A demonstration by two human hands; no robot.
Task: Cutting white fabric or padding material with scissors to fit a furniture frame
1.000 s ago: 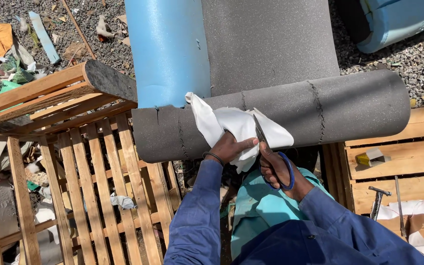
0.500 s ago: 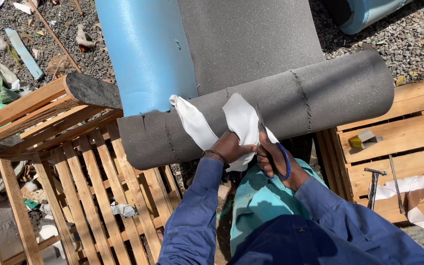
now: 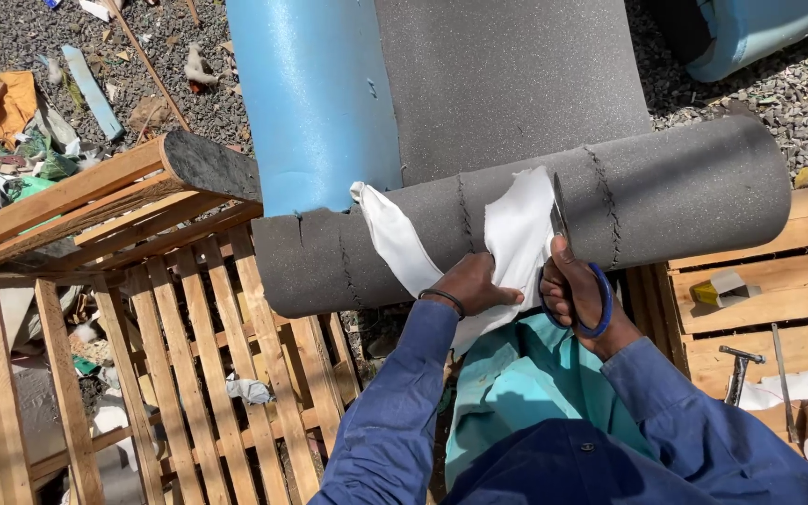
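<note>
Left hand (image 3: 474, 285) pinching white cloth (image 3: 516, 234) on grey foam roll (image 3: 685, 192), right hand (image 3: 577, 290) gripping blue-handled scissors (image 3: 568, 257) — blades up along the cloth edge

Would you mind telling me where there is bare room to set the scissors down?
Bare boards lie on the right pallet, between the yellow block and the hammer. The slatted pallet is gappy. It is crowded where both hands work on the foam roll.
</note>
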